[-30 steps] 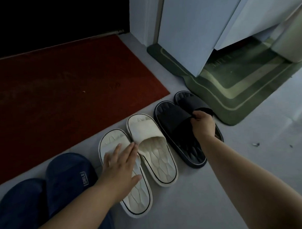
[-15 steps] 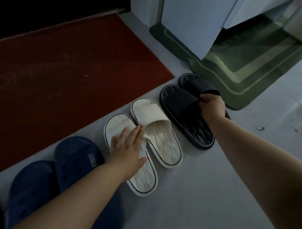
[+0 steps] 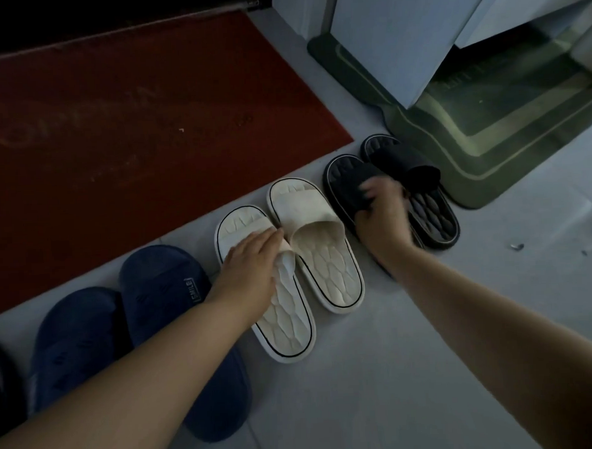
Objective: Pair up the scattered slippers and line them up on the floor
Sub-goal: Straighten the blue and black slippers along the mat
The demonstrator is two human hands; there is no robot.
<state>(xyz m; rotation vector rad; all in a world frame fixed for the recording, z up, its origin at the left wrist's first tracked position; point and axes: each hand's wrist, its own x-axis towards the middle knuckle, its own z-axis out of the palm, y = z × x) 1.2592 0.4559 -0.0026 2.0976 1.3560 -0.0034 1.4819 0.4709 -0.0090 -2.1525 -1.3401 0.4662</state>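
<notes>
The left hand (image 3: pixel 252 266) lies flat, fingers straight, on a cream slipper (image 3: pixel 288 325). The right hand (image 3: pixel 385 218), blurred, grips the strap of a black slipper (image 3: pixel 345 175) on the floor (image 3: pixel 393 372), near and right of the left hand.

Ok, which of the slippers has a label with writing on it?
The navy slipper right beside the cream ones: a small tag on its strap reads SMILE. None of the other slippers shows writing.
</notes>
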